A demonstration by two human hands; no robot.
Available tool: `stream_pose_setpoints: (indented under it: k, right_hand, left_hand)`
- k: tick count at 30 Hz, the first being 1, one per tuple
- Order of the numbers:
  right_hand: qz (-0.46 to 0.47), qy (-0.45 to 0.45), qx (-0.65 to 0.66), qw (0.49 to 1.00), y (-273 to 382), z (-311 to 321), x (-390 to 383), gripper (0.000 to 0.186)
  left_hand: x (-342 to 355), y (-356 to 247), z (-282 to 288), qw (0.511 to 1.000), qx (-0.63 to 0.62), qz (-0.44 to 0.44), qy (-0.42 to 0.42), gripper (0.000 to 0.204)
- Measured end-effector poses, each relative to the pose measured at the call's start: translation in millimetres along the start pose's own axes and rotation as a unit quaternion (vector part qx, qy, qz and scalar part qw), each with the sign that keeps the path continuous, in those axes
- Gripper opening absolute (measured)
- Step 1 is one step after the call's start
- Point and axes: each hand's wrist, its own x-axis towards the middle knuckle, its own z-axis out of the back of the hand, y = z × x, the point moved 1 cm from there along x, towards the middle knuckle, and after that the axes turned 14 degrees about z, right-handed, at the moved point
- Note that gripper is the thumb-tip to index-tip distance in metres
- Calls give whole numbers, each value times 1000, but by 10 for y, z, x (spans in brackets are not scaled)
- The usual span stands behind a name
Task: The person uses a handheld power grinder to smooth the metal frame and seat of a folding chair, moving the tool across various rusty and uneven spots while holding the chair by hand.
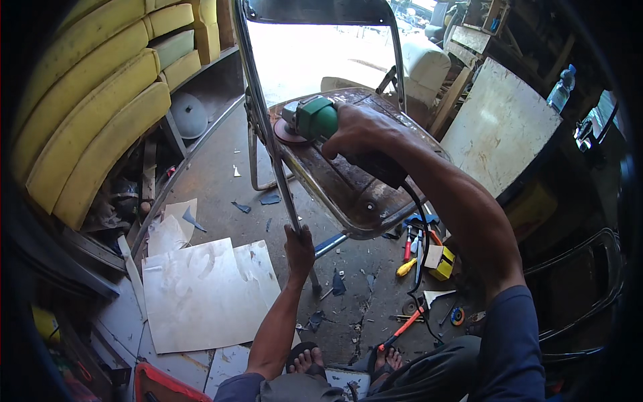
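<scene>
Reviewer: Report the right hand.

Operator: From my remote post I see the right hand with its fingers wrapped around the body of a green angle grinder. A black power cord runs down from the tool's rear.

Reviewer: State the grinder's position.

Operator: It is over the far left part of a metal chair's seat. Its reddish disc lies right against or just beside the left frame tube; I cannot tell whether they touch.

Reviewer: And the left hand?

Operator: I find the left hand closed around the lower part of that same tube, well below the disc.

Reviewer: Condition of the chair?

Operator: The metal chair stands upright and unfolded in front of the person. I note brown, worn patches across its seat; the backrest is at the far end.

Reviewer: Surroundings?

Operator: Pale sheets lie on the floor at the left, below stacked yellow foam pads. Right of the chair I record a red-handled tool, a yellow-handled tool and a yellow-and-black box. An orange-handled tool lies near the person's right foot.
</scene>
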Motion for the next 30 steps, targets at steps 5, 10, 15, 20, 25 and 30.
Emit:
stream_pose_setpoints:
  k: [5, 10, 15, 20, 25, 30]
  right_hand:
    - [6, -3, 17, 1000, 61, 19, 27, 67]
    - [26, -17, -21, 999, -14, -31, 114, 70]
    - [29, -21, -18, 999, 45, -30, 138, 75]
    - [37, -10, -31, 999, 26, -48, 45, 76]
    - [15, 12, -5, 1000, 83, 46, -166, 74]
    - [17, 8, -29, 999, 179, 48, 44, 70]
  left_hand:
    - [-6, 25, -19, 999, 6, -33, -28, 37]
    - [27, 98, -60, 999, -9, -30, -22, 36]
    - [16, 36, -42, 1000, -8, -21, -18, 34]
    - [33, 49, -11, 1000, 1, -15, -5, 33]
    - [19, 20, -39, 1000, -13, 1, -7, 33]
    - [24, 41, -48, 999, 5, -26, -36, 31]
